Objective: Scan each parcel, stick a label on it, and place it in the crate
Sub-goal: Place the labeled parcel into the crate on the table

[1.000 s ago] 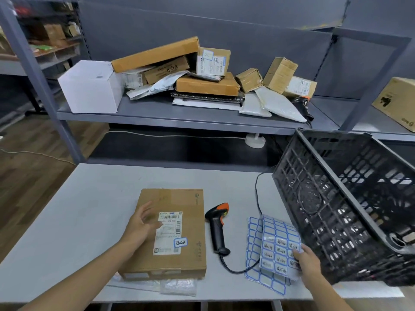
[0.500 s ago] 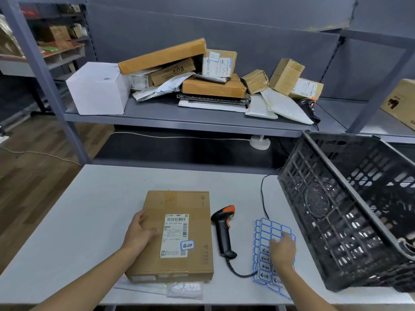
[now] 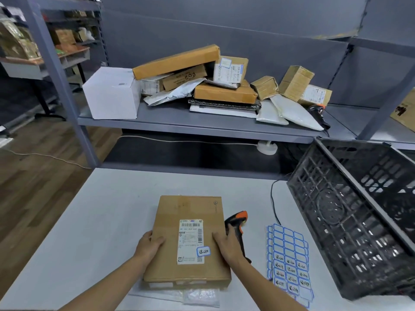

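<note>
Two hands frame the parcel, which lies flat on the worktop with its shipping slip and a small blue-bordered label already stuck on top. Our left hand curls its fingers over the left edge; our right hand lays its fingers over the right edge, thumb side hidden, so we cannot tell how far it wraps underneath. We judge the step in hand to be lifting the box and carrying it to the crate, which sits tilted at the right with its open side toward us.

To do it well, we should get both sets of fingers under the edges before raising, since the box is wide and flat and could tip if one side lags. The scanner lies just beside the right hand, partly under it, and its cable runs toward the crate; lift straight up first so we drag neither. The label sheets lie between parcel and crate, so we carry above them rather than slide. Enter the crate mouth level and set the box down flat.
</note>
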Available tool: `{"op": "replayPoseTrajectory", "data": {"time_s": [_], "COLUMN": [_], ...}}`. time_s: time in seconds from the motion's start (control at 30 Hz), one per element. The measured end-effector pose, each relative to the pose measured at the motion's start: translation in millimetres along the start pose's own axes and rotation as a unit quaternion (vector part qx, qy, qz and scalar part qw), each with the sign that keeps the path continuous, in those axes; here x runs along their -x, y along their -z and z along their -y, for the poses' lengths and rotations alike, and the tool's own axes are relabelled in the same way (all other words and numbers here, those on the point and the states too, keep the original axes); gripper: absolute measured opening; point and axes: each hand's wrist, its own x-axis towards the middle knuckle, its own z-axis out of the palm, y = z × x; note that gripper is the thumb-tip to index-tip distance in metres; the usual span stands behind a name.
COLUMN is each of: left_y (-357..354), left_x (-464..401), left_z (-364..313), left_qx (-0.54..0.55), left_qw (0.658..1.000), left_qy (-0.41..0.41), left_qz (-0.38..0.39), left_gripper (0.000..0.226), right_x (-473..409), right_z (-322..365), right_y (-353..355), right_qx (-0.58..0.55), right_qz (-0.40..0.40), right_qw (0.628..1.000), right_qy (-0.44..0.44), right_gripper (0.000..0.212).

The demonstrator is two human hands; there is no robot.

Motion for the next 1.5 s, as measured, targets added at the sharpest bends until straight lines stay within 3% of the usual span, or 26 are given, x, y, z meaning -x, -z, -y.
{"op": "replayPoseTrajectory", "data": {"time_s": [0.1, 0.23, 0.67, 1.13, 1.37, 1.5], "left_y": [0, 10, 30, -61, -129, -169], "left_x": [4, 8, 23, 93, 155, 199], "left_z": [3, -5, -67, -154, -192, -215], "left_qx": [-0.019, -0.020, 0.051, 0.056, 0.088, 0.105], "left_qw": [1.000, 0.997, 0.975, 0.945, 0.935, 0.934], "left_qy": [-0.023, -0.067, -0.217, -0.319, -0.341, -0.335], "left_qz": [-0.002, -0.008, 0.021, 0.047, 0.044, 0.063], "left_gripper": [0.041, 0.040, 0.025, 0.031, 0.028, 0.025], "right_x": [2, 3, 14, 36, 65, 91], "right_z": [-8, 4, 67, 107, 122, 117], "right_y": [-7, -16, 8, 145, 250, 323], "right_qx": [0.012, -0.028, -0.047, -0.054, -0.054, -0.105], "right_qz": [0.001, -0.029, -0.117, -0.216, -0.191, -0.063], "right_qw": [1.000, 0.999, 0.989, 0.965, 0.956, 0.969], "right_qy": [0.004, 0.024, 0.072, 0.142, 0.216, 0.214], "right_gripper": [0.036, 0.028, 0.043, 0.047, 0.031, 0.034]}}
